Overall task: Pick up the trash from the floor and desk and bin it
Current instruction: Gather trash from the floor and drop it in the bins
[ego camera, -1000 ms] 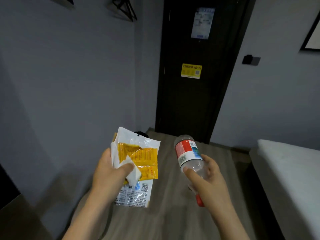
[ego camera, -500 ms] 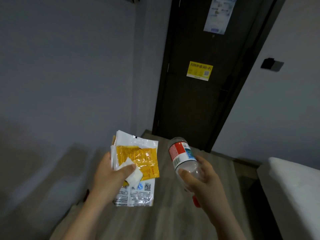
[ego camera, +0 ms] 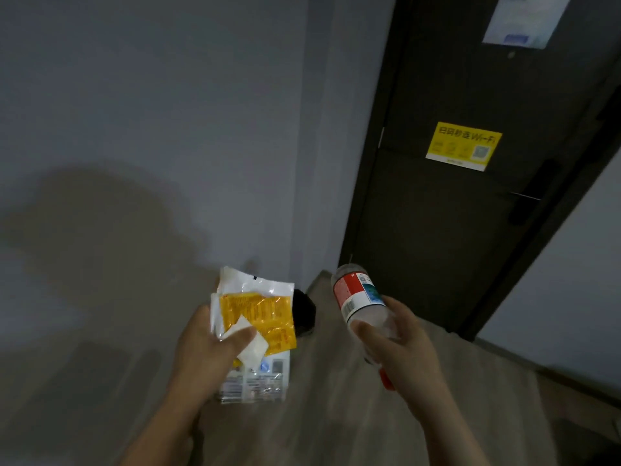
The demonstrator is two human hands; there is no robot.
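My left hand (ego camera: 210, 348) grips a bundle of trash: a white and yellow plastic wrapper (ego camera: 257, 314) with a small folded white tissue (ego camera: 252, 348) pinned under my thumb. My right hand (ego camera: 400, 351) holds an empty clear plastic bottle (ego camera: 358, 297) with a red, white and blue label, its base pointing up and forward and its red cap (ego camera: 386, 381) below my palm. A black bin (ego camera: 304, 312) stands on the floor by the wall corner, partly hidden behind the wrapper.
A dark door (ego camera: 470, 163) with a yellow Wi-Fi sticker (ego camera: 463, 146) stands ahead on the right. A grey wall (ego camera: 151, 129) runs along the left. Wood-look floor (ego camera: 336, 415) stretches between me and the door.
The view has moved forward and turned left, so the door looks larger and the bed has left the frame. The black bin now shows behind the wrapper. Both hands keep their hold.
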